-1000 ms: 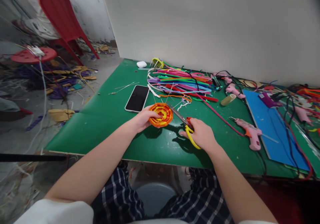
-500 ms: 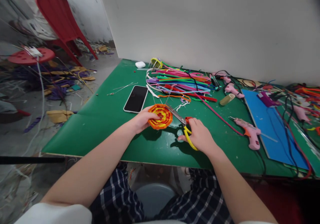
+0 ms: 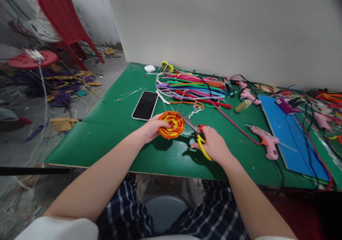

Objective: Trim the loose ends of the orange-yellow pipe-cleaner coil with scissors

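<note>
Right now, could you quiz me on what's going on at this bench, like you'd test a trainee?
1. True or false: the left hand holds the woven disc.
2. The right hand grips: A scissors; B a hammer; C a paintbrush.
3. What flat dark thing lies on the green table just left of the disc?
Key: 1 true; 2 A; 3 the phone.

Green table [image 3: 112, 126] against a white wall [image 3: 213, 26]; red chair [image 3: 61, 15] on littered floor [image 3: 32, 118]
</note>
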Available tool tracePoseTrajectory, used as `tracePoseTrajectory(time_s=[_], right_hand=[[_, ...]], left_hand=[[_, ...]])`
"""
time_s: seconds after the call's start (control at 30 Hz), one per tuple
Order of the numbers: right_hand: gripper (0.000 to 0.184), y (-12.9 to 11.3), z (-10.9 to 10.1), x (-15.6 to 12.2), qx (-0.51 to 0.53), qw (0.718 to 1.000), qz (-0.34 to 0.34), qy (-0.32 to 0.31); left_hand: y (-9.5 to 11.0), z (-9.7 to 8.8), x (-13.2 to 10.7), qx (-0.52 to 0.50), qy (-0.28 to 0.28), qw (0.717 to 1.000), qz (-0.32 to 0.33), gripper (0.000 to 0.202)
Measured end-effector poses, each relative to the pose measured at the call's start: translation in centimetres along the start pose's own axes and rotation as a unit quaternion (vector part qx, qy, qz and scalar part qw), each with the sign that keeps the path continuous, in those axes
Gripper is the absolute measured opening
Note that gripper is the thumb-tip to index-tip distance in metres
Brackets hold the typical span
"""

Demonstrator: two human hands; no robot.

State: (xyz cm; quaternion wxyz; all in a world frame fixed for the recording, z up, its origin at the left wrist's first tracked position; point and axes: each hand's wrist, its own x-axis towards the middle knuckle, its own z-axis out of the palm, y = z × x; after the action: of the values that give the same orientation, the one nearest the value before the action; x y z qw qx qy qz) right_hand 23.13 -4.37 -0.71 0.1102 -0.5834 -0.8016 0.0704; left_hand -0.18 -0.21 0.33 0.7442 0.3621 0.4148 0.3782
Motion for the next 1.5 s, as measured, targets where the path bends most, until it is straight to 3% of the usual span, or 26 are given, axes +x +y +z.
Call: tracePoseTrajectory(time_s=[0.17,0.33,0.67,1.07,1.3,1.5], right_hand=[[0.036,-0.1,-0.1,0.0,-0.018,0.999,0.000,0.028],[0.038,0.0,-0.1,-0.1,-0.058,0.997,-0.007,0.048],[0.041,0.5,0.5,0.5,-0.064,0.997,-0.029,0.032],[0.021,0.8,0.8,0.8,-0.053,0.998,-0.032,0.011],[0.028,0.9,1.3,0.5,0.007,0.998,-0.041,0.037],[0.031,1.7,0.8,0.9,0.096,0.992,0.026,0.082]], left_hand=[[0.0,0.0,0.0,0.008,-0.012,1.000,-0.009,0.038],[0.0,-0.1,0.0,0.015,-0.018,1.000,-0.012,0.037],[0.1,-0.3,0.1,0.016,-0.002,1.000,-0.027,0.038],[0.1,-0.8,0.3,0.002,-0.022,0.999,-0.040,0.036],[0.2,-0.9,0.3,-0.006,-0.024,0.999,-0.044,0.035],[0.3,-0.8,0.3,-0.007,-0.020,1.000,-0.011,0.034]])
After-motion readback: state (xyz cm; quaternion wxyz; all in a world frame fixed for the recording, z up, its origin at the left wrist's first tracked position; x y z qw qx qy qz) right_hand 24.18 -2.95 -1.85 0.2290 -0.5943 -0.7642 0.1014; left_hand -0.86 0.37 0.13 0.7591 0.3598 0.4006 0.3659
